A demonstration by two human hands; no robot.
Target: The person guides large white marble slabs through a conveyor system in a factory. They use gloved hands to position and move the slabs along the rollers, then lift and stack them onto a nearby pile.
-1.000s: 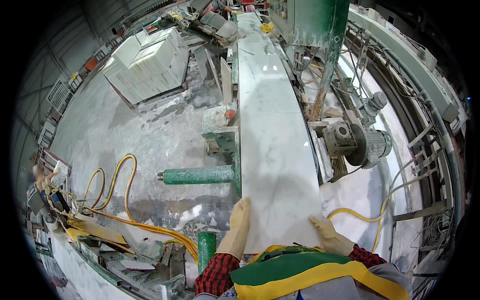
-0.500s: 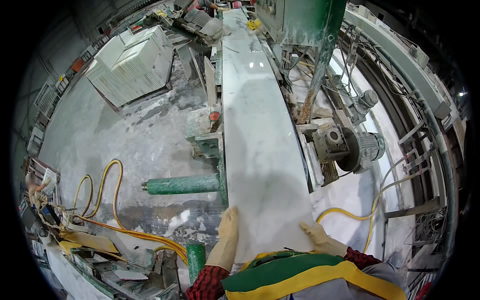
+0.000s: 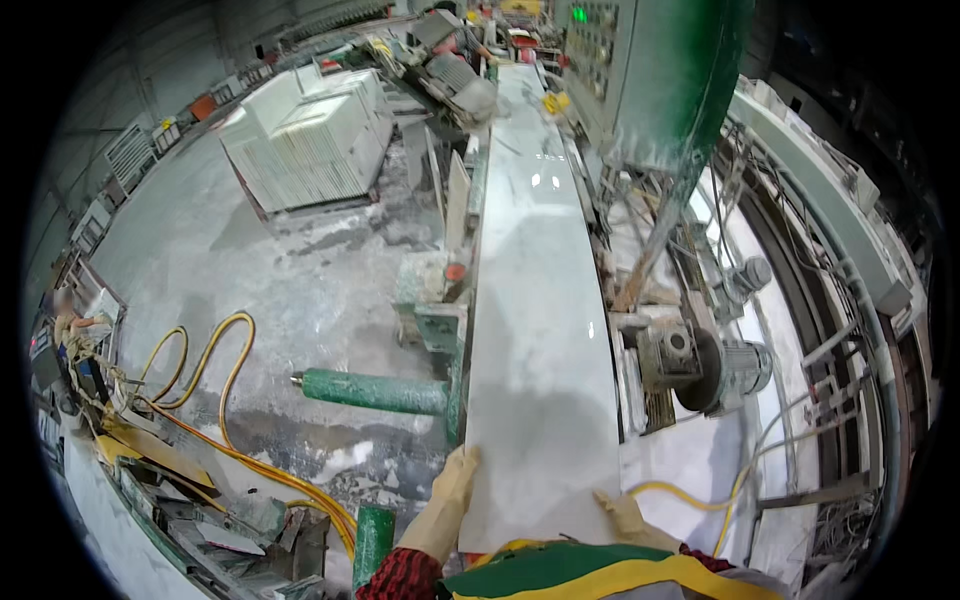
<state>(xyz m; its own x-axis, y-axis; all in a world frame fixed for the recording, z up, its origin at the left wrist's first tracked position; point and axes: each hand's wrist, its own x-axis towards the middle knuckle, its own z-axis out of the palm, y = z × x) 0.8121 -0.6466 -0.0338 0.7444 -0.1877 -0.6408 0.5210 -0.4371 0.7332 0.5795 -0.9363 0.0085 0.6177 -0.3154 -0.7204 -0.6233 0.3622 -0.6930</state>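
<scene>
A long white marble slab (image 3: pixel 542 400) with faint grey veining runs away from my body along a narrow machine bed. My left hand (image 3: pixel 456 495), in a cream glove, grips its left edge near the close end. On the opposite edge, my right hand (image 3: pixel 632 520) is gloved alike and holds the slab with the thumb at the rim; its other fingers are partly hidden. The far stretch of the slab's surface looks wet and reflects lights. A green and yellow apron (image 3: pixel 600 570) covers my front, right against the near end.
A green roller (image 3: pixel 375 392) juts out to the left. At right stand a motor (image 3: pixel 735 375) and a green control cabinet (image 3: pixel 660 90). Stacked white slabs (image 3: pixel 310 140) sit far left. Yellow hoses (image 3: pixel 225 375) lie on the floor. A person (image 3: pixel 470 42) is at the far end.
The view has tilted up and shifted, so the surroundings sit lower and mostly further right in the picture. Both hands keep their places at the slab's edges.
</scene>
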